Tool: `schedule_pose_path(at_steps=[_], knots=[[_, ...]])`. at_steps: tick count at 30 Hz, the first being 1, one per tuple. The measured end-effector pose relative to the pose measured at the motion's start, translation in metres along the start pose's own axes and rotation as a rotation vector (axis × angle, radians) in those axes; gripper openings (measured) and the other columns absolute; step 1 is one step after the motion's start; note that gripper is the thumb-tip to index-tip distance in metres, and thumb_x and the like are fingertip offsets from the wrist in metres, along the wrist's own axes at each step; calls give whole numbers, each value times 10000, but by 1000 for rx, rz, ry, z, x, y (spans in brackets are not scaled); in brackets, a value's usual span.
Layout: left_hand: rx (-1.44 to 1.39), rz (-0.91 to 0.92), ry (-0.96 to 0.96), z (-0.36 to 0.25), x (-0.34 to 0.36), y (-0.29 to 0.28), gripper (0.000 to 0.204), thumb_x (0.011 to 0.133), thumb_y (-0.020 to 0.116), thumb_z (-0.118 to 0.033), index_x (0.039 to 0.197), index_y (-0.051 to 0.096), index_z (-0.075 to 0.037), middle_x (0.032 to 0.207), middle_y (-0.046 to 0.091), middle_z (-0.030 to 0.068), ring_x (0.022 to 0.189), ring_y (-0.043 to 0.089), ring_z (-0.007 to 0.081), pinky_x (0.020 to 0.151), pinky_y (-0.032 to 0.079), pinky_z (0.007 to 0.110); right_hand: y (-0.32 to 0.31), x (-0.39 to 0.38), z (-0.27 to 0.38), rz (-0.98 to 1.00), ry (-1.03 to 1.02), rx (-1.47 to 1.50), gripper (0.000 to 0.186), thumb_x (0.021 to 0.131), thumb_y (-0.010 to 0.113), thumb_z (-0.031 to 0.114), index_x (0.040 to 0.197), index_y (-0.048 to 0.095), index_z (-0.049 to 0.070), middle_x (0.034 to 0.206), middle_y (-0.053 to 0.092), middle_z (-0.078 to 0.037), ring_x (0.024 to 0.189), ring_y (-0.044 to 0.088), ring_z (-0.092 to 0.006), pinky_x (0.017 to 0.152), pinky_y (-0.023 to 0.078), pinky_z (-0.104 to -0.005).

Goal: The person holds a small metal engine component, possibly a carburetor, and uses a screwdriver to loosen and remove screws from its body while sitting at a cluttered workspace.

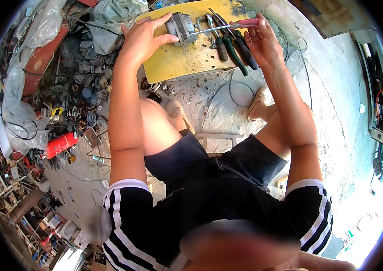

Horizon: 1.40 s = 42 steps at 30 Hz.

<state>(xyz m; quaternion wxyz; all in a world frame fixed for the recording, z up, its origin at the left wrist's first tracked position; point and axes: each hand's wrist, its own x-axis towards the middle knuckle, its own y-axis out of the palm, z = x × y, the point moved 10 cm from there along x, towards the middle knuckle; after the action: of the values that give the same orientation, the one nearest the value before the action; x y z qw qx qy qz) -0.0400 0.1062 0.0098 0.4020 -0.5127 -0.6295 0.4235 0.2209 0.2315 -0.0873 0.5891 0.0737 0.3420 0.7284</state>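
A small grey metal motor lies on a low yellow table. My left hand is beside it, with thumb and forefinger spread around its left side and touching or nearly touching it. In my right hand is a screwdriver with a red handle. Its metal shaft points left, and the tip meets the motor's right side. Under and beside the shaft lie several hand tools: a dark-handled screwdriver, green-handled pliers and another tool with dark handles.
Piles of metal parts and plastic bags crowd the floor at the left. A red cylinder lies among them. A thin cable loops over the concrete floor. A metal cabinet stands far right.
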Motion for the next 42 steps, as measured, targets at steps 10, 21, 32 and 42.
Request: schedule_pose_path(at_steps=[10, 21, 32, 42], knots=[[25, 38, -22, 3, -1, 2, 677, 780, 729, -451, 1398, 510, -281, 1376, 548, 84, 1302, 467, 324, 1071, 70, 718, 4, -10, -3, -101, 60, -1, 373, 1017, 503, 186, 1370, 457, 73, 1184, 583, -53, 1079, 588, -165, 918, 475, -305], [24, -5, -6, -1, 1, 3, 765, 698, 801, -424, 1390, 524, -253, 1363, 563, 101, 1291, 481, 328, 1085, 65, 698, 8, -10, -2, -56, 53, 46, 376, 1014, 495, 146, 1371, 434, 48, 1201, 567, -101, 1138, 578, -203, 1010, 482, -344], [4, 17, -8, -5, 1, 0, 702, 736, 778, -401, 1382, 530, -276, 1339, 586, 85, 1277, 498, 325, 1082, 68, 700, 6, -6, -9, -27, 90, 95, 369, 993, 554, 222, 1334, 481, 101, 1140, 585, -73, 1093, 586, -188, 1031, 470, -375], [7, 16, -10, -1, 3, 2, 645, 773, 736, -440, 1368, 546, -277, 1315, 597, 97, 1266, 505, 328, 1071, 72, 713, 7, -3, -7, 46, 41, 77, 407, 1011, 513, 178, 1394, 422, 76, 1203, 568, -73, 1126, 579, -207, 1031, 460, -360]])
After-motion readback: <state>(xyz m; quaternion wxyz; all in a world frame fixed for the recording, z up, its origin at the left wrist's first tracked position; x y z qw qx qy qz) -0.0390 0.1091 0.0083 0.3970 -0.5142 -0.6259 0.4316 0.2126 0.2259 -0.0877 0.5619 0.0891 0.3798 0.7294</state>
